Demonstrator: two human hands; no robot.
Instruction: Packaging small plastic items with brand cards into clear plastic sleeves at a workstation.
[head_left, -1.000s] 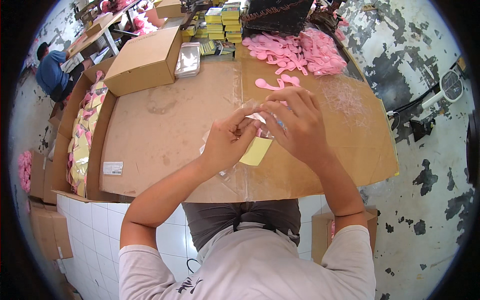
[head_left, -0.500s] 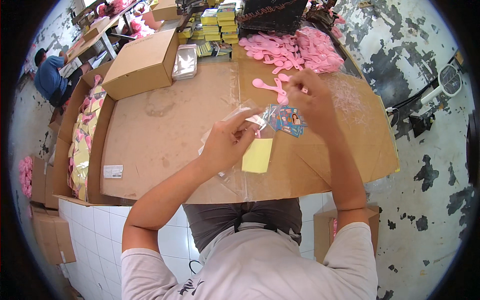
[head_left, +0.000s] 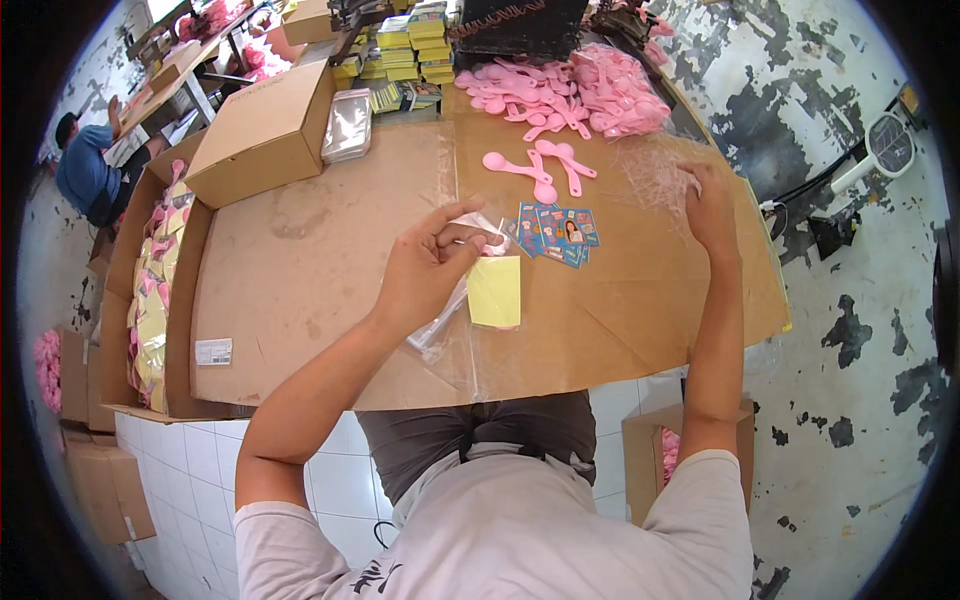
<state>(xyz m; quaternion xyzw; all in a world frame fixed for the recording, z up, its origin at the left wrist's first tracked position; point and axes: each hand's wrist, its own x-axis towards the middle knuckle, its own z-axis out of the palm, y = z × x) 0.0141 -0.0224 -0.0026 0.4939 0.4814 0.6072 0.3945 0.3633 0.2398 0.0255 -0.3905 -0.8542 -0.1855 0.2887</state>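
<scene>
The left forearm comes up from the lower left of the frame, bent at the elbow, toward the middle. The left hand (head_left: 425,268) sits at the centre, fingers curled and thumb pressed to the fingertips in a pinch. The right arm runs nearly straight up the right side of the frame. The right hand (head_left: 708,203) lies in the upper right, palm down, fingers bent and reaching forward.

Right fingertips (head_left: 690,180) (behind clear film (head_left: 655,170))
</scene>
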